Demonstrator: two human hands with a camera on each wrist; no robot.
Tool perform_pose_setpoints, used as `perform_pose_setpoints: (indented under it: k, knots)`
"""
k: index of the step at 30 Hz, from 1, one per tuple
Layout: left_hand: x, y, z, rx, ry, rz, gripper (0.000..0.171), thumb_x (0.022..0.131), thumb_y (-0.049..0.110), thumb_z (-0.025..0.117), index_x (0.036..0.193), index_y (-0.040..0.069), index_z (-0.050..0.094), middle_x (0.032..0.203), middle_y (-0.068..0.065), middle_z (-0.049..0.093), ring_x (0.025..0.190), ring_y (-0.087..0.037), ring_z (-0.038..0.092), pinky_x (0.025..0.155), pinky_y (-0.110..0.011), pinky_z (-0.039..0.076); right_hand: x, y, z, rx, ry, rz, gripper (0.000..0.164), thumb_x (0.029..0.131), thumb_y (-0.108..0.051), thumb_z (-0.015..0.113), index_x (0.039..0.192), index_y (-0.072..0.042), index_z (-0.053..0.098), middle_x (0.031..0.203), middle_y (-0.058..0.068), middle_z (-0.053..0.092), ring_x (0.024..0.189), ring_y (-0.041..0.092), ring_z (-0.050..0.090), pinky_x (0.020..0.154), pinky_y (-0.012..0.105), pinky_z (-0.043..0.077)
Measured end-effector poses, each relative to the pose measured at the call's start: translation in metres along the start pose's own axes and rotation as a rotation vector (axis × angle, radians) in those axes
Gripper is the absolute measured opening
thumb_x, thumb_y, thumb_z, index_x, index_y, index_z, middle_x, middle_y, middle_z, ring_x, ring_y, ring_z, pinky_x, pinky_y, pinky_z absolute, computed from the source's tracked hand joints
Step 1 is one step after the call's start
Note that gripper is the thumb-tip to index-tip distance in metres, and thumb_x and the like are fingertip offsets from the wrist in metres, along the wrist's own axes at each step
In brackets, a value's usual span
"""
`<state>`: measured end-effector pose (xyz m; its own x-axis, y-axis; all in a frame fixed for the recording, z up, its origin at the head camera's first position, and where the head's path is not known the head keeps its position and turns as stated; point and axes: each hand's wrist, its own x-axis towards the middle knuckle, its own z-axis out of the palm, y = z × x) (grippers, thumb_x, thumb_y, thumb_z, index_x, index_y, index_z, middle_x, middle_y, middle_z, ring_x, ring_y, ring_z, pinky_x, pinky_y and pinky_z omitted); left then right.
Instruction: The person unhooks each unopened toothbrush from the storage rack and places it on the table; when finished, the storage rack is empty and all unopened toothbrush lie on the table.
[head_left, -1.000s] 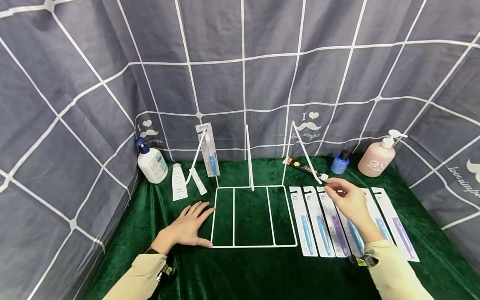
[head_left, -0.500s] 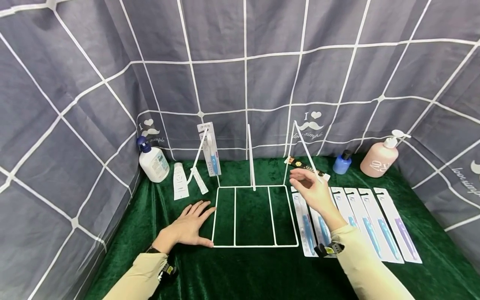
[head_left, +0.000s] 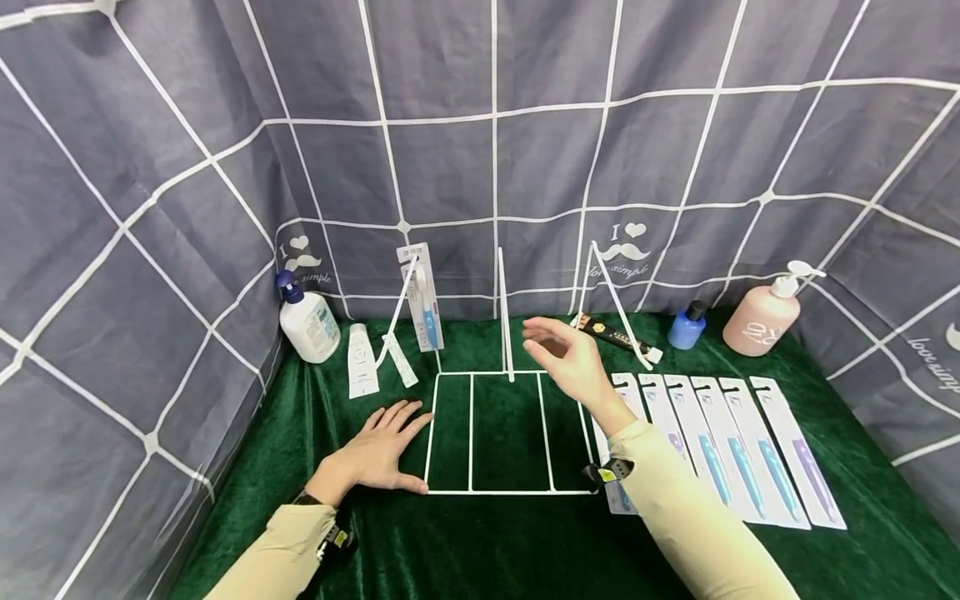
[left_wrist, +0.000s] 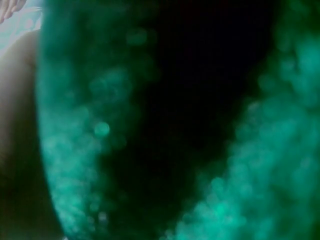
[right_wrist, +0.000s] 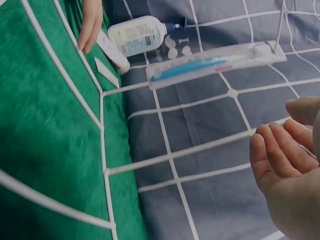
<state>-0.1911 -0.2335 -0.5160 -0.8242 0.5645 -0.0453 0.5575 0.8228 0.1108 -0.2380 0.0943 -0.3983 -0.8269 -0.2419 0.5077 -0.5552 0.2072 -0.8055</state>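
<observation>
My left hand (head_left: 378,454) lies with fingers spread on the green cloth, fingertips and thumb at the left side of a white wire rack (head_left: 471,433). My right hand (head_left: 566,358) hovers over the rack's right part, fingers loosely bent. In the right wrist view that hand (right_wrist: 287,165) holds nothing. A packaged toothbrush (head_left: 422,300) hangs on the rack's left arm; its blue handle shows in the right wrist view. Several more packaged toothbrushes (head_left: 742,450) lie in a row to the right, the nearest partly hidden by the right forearm. The left wrist view is mostly blurred green cloth.
Behind the left hand are a white pump bottle (head_left: 311,329), a white tube (head_left: 362,362) and a small white packet (head_left: 401,362). At the back right are a black tube (head_left: 611,333), a blue bottle (head_left: 686,329) and a pink pump bottle (head_left: 761,321). A grey curtain (head_left: 540,167) encloses the table.
My right hand has moved left, from over the row of packaged toothbrushes to over the rack. My left hand stays at the rack's left side.
</observation>
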Motion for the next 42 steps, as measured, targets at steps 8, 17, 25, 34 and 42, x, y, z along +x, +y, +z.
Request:
perform_pose_setpoints:
  k: [8, 17, 25, 34, 42]
  knots:
    - [0.0, -0.002, 0.002, 0.001, -0.003, 0.003, 0.109, 0.057, 0.083, 0.053, 0.144, 0.024, 0.025, 0.148, -0.008, 0.022, 0.136, -0.031, 0.019, 0.101, -0.058, 0.022, 0.017, -0.008, 0.023, 0.013, -0.021, 0.001, 0.028, 0.083, 0.0, 0.063, 0.11, 0.003, 0.062, 0.096, 0.02, 0.067, 0.088, 0.031, 0.064, 0.076, 0.033, 0.051]
    - [0.0, -0.001, -0.001, -0.011, 0.002, 0.007, 0.109, 0.058, 0.083, 0.053, 0.144, 0.023, 0.026, 0.148, -0.009, 0.022, 0.136, -0.032, 0.019, 0.102, -0.057, 0.021, 0.043, 0.02, 0.049, 0.004, -0.05, -0.072, 0.027, 0.084, -0.013, 0.065, 0.111, -0.008, 0.064, 0.098, 0.01, 0.068, 0.088, 0.017, 0.065, 0.076, 0.028, 0.051]
    - [0.0, -0.002, -0.001, -0.009, -0.002, 0.001, 0.11, 0.056, 0.085, 0.052, 0.144, 0.023, 0.027, 0.148, -0.009, 0.023, 0.135, -0.032, 0.019, 0.102, -0.057, 0.021, 0.065, 0.034, 0.07, -0.079, -0.058, -0.12, 0.026, 0.085, -0.02, 0.065, 0.11, -0.013, 0.064, 0.098, 0.004, 0.069, 0.087, 0.014, 0.065, 0.075, 0.034, 0.052]
    - [0.002, -0.003, 0.0, -0.009, -0.002, -0.003, 0.111, 0.056, 0.086, 0.05, 0.144, 0.024, 0.026, 0.148, -0.007, 0.022, 0.136, -0.031, 0.019, 0.102, -0.057, 0.021, 0.082, 0.026, 0.084, -0.021, -0.103, -0.057, 0.027, 0.085, -0.015, 0.065, 0.111, -0.01, 0.063, 0.1, 0.009, 0.068, 0.09, 0.018, 0.064, 0.076, 0.032, 0.051]
    - [0.0, -0.002, -0.001, -0.008, -0.021, -0.008, 0.111, 0.056, 0.086, 0.05, 0.145, 0.024, 0.025, 0.149, -0.008, 0.021, 0.136, -0.031, 0.018, 0.103, -0.056, 0.02, 0.085, 0.008, 0.095, 0.015, -0.113, -0.039, 0.026, 0.085, -0.003, 0.061, 0.111, 0.003, 0.061, 0.099, 0.02, 0.066, 0.09, 0.027, 0.063, 0.079, 0.033, 0.051]
